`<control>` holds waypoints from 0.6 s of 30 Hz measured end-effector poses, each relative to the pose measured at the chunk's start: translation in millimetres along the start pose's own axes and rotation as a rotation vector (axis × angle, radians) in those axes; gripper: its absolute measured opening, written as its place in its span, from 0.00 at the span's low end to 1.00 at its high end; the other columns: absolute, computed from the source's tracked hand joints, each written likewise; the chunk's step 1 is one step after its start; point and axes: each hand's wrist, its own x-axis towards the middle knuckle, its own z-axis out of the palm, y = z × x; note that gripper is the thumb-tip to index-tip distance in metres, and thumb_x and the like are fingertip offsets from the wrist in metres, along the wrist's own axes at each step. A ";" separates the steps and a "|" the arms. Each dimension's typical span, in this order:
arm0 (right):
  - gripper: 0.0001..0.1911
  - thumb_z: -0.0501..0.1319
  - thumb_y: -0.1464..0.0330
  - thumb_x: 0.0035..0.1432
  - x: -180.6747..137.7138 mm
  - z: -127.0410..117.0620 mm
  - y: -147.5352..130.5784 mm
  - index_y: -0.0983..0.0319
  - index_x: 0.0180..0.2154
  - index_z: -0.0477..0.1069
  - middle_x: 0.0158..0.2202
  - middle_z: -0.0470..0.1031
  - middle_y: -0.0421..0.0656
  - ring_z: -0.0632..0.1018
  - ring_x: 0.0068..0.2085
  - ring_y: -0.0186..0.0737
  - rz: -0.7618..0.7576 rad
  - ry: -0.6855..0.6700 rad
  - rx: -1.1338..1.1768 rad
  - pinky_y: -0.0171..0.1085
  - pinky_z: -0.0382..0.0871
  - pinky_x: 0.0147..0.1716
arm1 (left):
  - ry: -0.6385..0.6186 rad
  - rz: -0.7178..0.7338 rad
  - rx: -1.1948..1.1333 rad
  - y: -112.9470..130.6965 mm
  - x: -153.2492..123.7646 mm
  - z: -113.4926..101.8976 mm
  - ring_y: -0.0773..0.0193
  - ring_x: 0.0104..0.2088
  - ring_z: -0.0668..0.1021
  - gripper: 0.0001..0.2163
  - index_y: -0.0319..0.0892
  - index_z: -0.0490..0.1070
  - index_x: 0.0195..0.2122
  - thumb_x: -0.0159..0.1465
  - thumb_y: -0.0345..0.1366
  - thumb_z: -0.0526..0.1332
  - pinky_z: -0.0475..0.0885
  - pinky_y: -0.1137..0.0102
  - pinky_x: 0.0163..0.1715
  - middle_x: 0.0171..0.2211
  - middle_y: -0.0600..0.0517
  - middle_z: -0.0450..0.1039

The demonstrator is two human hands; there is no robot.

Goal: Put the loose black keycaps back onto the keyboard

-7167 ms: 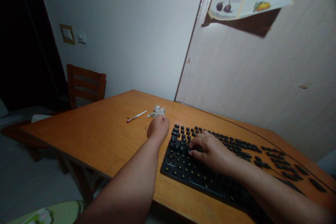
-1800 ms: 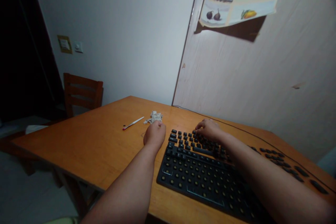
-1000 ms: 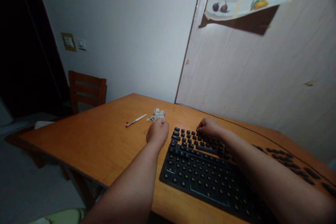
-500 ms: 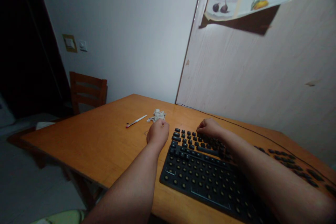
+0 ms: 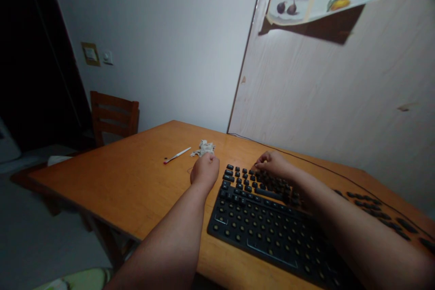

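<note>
A black keyboard (image 5: 265, 222) lies on the orange wooden table (image 5: 115, 181). Many of its lower keycaps are off, and bare switch stems show there. My right hand (image 5: 273, 164) rests over the top rows, fingers curled down onto the keys. What they pinch, if anything, is hidden. My left hand (image 5: 205, 170) sits as a closed fist on the table, just off the keyboard's left end. A crumpled scrap of tissue (image 5: 203, 148) lies right beyond that fist.
A thin white tool with a red tip (image 5: 176, 156) lies left of the tissue. Loose black keycaps (image 5: 377, 213) are spread on the table at the right. A cable (image 5: 306, 159) runs along the wall. A wooden chair (image 5: 113, 115) stands at the far left.
Seven seconds ago my right hand lay lower on the keyboard's left side; it now sits at the top rows. Over the last second both hands have hardly moved.
</note>
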 end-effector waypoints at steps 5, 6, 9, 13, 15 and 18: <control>0.08 0.66 0.65 0.53 -34.7 -13.7 -23.3 0.62 0.33 0.81 0.36 0.80 0.46 0.77 0.39 0.42 -0.150 0.033 0.010 0.36 0.66 0.40 | -0.015 0.007 -0.007 1.2 -0.3 -1.3 0.58 0.32 0.77 0.11 0.50 0.77 0.36 0.62 0.43 0.55 0.61 0.69 0.28 0.35 0.51 0.80; 0.08 0.66 0.64 0.54 -43.2 -15.3 -28.0 0.62 0.33 0.80 0.35 0.79 0.45 0.76 0.39 0.41 -0.176 0.029 0.008 0.36 0.65 0.41 | -0.017 0.012 -0.008 1.2 -0.1 -1.2 0.58 0.33 0.77 0.11 0.49 0.77 0.36 0.62 0.43 0.55 0.61 0.69 0.28 0.35 0.51 0.80; 0.08 0.65 0.63 0.56 -69.9 -17.4 -40.8 0.60 0.32 0.79 0.33 0.77 0.44 0.74 0.38 0.42 -0.314 0.001 -0.015 0.39 0.64 0.42 | -0.011 0.022 -0.012 0.6 0.5 -0.6 0.58 0.33 0.77 0.11 0.49 0.77 0.35 0.62 0.43 0.55 0.61 0.70 0.27 0.34 0.51 0.79; 0.06 0.65 0.64 0.57 -102.5 -14.2 -54.3 0.58 0.34 0.78 0.33 0.75 0.43 0.71 0.40 0.44 -0.335 -0.031 -0.047 0.40 0.62 0.39 | 0.014 0.040 -0.005 0.5 0.0 0.6 0.58 0.32 0.77 0.11 0.50 0.76 0.34 0.62 0.43 0.54 0.59 0.70 0.26 0.32 0.52 0.79; 0.06 0.64 0.64 0.58 -114.4 -10.7 -59.8 0.58 0.34 0.78 0.33 0.74 0.43 0.70 0.40 0.44 -0.326 -0.043 -0.059 0.40 0.61 0.39 | 0.021 0.043 0.009 1.2 -0.7 0.5 0.58 0.32 0.76 0.12 0.50 0.76 0.34 0.62 0.43 0.54 0.59 0.69 0.27 0.32 0.52 0.79; 0.05 0.64 0.65 0.59 -124.5 -5.3 -66.4 0.57 0.35 0.78 0.35 0.74 0.44 0.69 0.40 0.44 -0.326 -0.048 -0.070 0.41 0.61 0.41 | 0.018 0.032 0.017 2.5 -1.4 -0.4 0.57 0.33 0.77 0.12 0.50 0.77 0.34 0.63 0.43 0.53 0.60 0.69 0.28 0.33 0.51 0.79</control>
